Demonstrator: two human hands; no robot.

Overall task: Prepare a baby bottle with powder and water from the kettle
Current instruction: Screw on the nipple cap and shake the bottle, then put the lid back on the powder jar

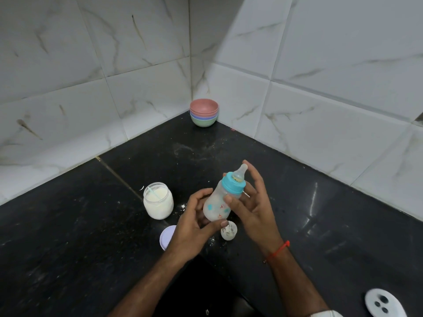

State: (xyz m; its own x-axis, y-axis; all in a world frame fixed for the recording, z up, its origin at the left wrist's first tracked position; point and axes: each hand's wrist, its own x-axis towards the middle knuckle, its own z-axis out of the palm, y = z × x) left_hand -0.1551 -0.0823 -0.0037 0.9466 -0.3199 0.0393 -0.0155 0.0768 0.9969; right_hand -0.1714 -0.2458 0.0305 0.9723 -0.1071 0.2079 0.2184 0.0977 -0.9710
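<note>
I hold a frosted baby bottle (pixel 219 203) with a teal collar and a clear teat, tilted to the right above the black counter (pixel 91 236). My left hand (pixel 194 223) cups its base and lower body. My right hand (pixel 249 202) rests against its upper side with the thumb on the front and the fingers spread behind the teat. To the left stands an open glass jar of white powder (pixel 158 200) with a pale scoop handle sticking out. No kettle is in view.
A lilac jar lid (pixel 166 236) lies by my left wrist. A small clear cap (pixel 229 230) with powder specks stands below the bottle. Stacked pastel bowls (pixel 203 112) sit in the tiled corner. A white round base with contacts (pixel 383 303) is at bottom right. Powder is spilled on the counter.
</note>
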